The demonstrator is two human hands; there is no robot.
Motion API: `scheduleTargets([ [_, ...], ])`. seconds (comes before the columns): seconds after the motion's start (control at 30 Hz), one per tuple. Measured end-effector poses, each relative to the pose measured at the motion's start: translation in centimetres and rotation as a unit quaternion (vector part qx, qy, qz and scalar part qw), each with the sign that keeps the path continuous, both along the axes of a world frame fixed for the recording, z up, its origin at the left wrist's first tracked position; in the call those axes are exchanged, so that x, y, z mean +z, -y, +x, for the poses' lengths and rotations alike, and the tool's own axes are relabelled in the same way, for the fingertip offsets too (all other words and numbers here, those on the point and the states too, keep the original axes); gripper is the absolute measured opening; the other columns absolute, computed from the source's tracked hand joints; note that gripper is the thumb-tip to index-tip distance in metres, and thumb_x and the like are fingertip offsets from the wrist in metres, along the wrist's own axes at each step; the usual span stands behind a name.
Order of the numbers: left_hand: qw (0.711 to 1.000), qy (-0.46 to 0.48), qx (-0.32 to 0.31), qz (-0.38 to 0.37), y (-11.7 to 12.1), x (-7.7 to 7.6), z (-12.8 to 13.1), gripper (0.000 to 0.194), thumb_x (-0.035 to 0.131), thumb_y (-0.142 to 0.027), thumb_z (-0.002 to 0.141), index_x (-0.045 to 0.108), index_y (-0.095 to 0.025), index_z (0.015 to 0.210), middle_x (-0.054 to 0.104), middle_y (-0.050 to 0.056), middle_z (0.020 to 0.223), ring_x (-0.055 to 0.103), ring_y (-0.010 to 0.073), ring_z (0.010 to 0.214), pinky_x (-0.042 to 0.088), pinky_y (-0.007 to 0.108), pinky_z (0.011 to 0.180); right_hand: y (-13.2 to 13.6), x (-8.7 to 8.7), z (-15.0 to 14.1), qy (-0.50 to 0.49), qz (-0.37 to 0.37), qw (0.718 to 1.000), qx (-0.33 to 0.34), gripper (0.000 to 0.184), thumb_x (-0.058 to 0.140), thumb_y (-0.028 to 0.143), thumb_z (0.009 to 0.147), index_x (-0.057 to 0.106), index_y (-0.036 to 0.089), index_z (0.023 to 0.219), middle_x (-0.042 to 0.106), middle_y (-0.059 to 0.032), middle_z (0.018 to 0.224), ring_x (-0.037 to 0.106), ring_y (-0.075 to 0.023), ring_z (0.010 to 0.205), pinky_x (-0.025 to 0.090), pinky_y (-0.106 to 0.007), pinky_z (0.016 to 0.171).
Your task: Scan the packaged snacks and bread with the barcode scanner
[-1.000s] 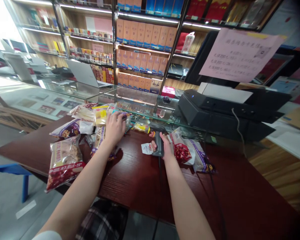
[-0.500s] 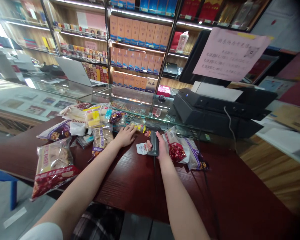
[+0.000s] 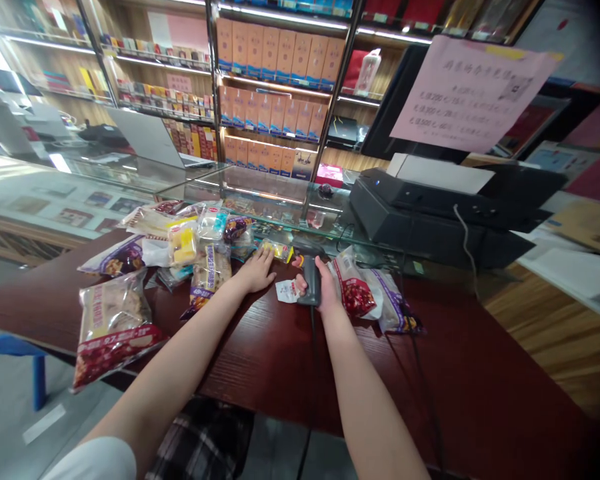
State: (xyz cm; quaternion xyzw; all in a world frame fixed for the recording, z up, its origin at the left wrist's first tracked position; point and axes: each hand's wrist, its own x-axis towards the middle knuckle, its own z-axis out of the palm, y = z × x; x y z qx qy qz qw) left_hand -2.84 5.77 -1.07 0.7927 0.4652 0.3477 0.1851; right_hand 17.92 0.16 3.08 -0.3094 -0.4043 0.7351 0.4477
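My right hand [image 3: 325, 283] is wrapped round the grip of a dark grey barcode scanner [image 3: 310, 280], its head facing away from me and its cable running down over the table. My left hand [image 3: 258, 270] lies flat with fingers stretched out, the fingertips touching a small yellow snack packet [image 3: 279, 250]. A small white packet [image 3: 287, 291] lies just left of the scanner. Right of the scanner are a red-and-clear food bag [image 3: 354, 290] and a purple-edged bag [image 3: 393, 303]. Several packaged breads, among them an upright-printed bag [image 3: 211, 270], lie left of my left hand.
The dark red wooden table [image 3: 280, 360] meets a glass display counter [image 3: 260, 190] at the back. A black printer-like machine [image 3: 430, 220] stands at right behind a monitor with a pink notice [image 3: 475, 93]. A large bread bag [image 3: 115, 327] lies near the left edge; a laptop [image 3: 147, 140] stands behind.
The view has shifted slightly, so the scene sits a little differently in the frame. Both hands keep nearly the same places, the right still holding the barcode scanner.
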Motion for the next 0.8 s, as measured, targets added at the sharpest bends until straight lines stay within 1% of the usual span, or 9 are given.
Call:
scheduleTargets([
  [0.1,0.998,-0.056,0.012,-0.008,0.2,0.4,0.0,0.059,0.066,-0.034,0.073,0.056,-0.019,0.129,0.047,0.020,0.143,0.029,0.0424,0.140,0.018,0.056,0.114,0.0,-0.1,0.0,0.000,-0.002,1.000,0.001,0.063,0.054,0.076,0.073,0.062,0.025,0.109,0.040,0.0040,0.048,0.037,-0.0144,0.045,0.032,-0.027,0.042],
  [0.23,0.989,-0.138,0.016,0.044,0.9,1.6,0.0,0.047,0.060,-0.034,0.079,0.061,-0.020,0.124,0.052,0.020,0.133,0.039,0.0440,0.129,0.020,0.061,0.111,0.0,0.0,0.0,-0.002,0.002,1.000,0.000,0.060,0.054,0.075,0.074,0.063,0.025,0.106,0.041,0.0039,0.047,0.037,-0.0139,0.044,0.032,-0.027,0.042],
  [0.33,0.987,-0.138,0.033,0.073,1.2,1.9,-0.1,0.056,0.061,-0.033,0.079,0.055,-0.019,0.133,0.046,0.021,0.139,0.035,0.0435,0.133,0.021,0.059,0.111,0.1,0.1,0.0,0.009,0.001,1.000,-0.012,0.060,0.055,0.076,0.072,0.064,0.025,0.102,0.042,0.0037,0.047,0.036,-0.0134,0.044,0.031,-0.026,0.041],
  [0.4,0.990,-0.119,0.047,0.055,1.3,1.8,-0.1,0.062,0.065,-0.032,0.076,0.052,-0.018,0.135,0.043,0.022,0.143,0.029,0.0439,0.137,0.020,0.059,0.112,0.2,0.1,0.0,0.010,0.001,1.000,-0.013,0.059,0.055,0.076,0.072,0.064,0.024,0.100,0.042,0.0036,0.047,0.037,-0.0133,0.044,0.031,-0.026,0.041],
  [0.43,0.992,-0.109,0.053,0.037,1.3,1.8,0.0,0.061,0.066,-0.031,0.075,0.053,-0.018,0.132,0.044,0.022,0.142,0.029,0.0436,0.138,0.020,0.059,0.112,0.2,0.1,0.0,0.009,0.002,1.000,-0.011,0.059,0.055,0.076,0.073,0.064,0.024,0.100,0.042,0.0036,0.046,0.037,-0.0133,0.043,0.031,-0.026,0.040],
  [0.53,0.995,-0.059,0.079,-0.005,1.4,1.8,0.1,0.040,0.067,-0.030,0.074,0.062,-0.019,0.113,0.057,0.021,0.125,0.037,0.0424,0.133,0.018,0.059,0.114,0.1,0.1,-0.1,0.005,0.007,1.000,-0.010,0.059,0.055,0.075,0.073,0.064,0.024,0.100,0.043,0.0037,0.046,0.036,-0.0134,0.043,0.031,-0.027,0.040],
  [0.6,0.994,0.009,0.106,-0.016,1.5,2.1,0.1,0.029,0.070,-0.031,0.072,0.065,-0.020,0.098,0.062,0.018,0.112,0.043,0.0419,0.129,0.018,0.056,0.115,0.1,0.1,-0.1,-0.002,0.010,1.000,-0.016,0.057,0.056,0.073,0.074,0.063,0.024,0.101,0.043,0.0040,0.046,0.037,-0.0134,0.042,0.031,-0.027,0.040],
  [0.7,0.976,0.155,0.140,-0.063,1.3,2.9,-0.2,0.023,0.074,-0.034,0.068,0.065,-0.023,0.086,0.066,0.012,0.092,0.052,0.0380,0.120,0.031,0.046,0.109,0.1,0.2,-0.1,-0.018,0.009,1.000,-0.021,0.055,0.059,0.070,0.074,0.062,0.023,0.102,0.044,0.0047,0.047,0.039,-0.0134,0.043,0.031,-0.026,0.041],
  [0.8,0.939,0.283,0.143,-0.134,0.9,3.7,-0.9,0.020,0.067,-0.039,0.074,0.064,-0.021,0.082,0.067,0.007,0.083,0.061,0.0306,0.104,0.046,0.037,0.093,0.1,0.2,0.0,-0.037,0.016,0.999,-0.026,0.052,0.061,0.066,0.076,0.060,0.022,0.105,0.046,0.0051,0.049,0.041,-0.0133,0.044,0.031,-0.026,0.042],
])
